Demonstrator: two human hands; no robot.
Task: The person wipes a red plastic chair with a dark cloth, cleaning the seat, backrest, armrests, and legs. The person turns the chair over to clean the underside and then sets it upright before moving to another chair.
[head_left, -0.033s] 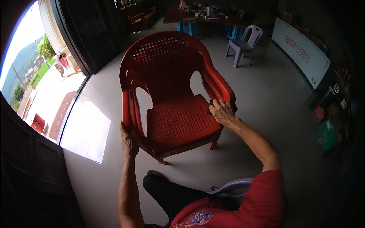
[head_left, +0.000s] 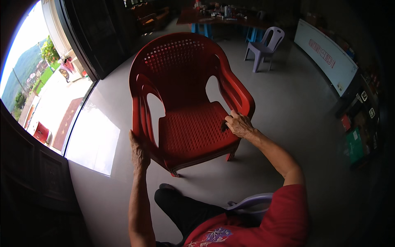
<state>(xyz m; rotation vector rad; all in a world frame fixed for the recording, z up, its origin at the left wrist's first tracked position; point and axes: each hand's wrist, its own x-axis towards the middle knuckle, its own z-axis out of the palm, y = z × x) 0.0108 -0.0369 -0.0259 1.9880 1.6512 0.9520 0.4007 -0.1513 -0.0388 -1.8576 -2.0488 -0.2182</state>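
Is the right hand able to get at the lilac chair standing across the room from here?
Probably not. The right hand grips the red chair at its front armrest, and the lilac chair stands far beyond it across bare floor, well past arm's reach.

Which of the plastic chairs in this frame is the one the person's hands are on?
The red armchair right in front: left hand grips its left front edge, right hand its right armrest front. The pale lilac chair stands untouched farther back by the table.

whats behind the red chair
Behind the red chair stand a lilac plastic chair and a cluttered table on blue legs. The backrest hides the floor directly behind it.
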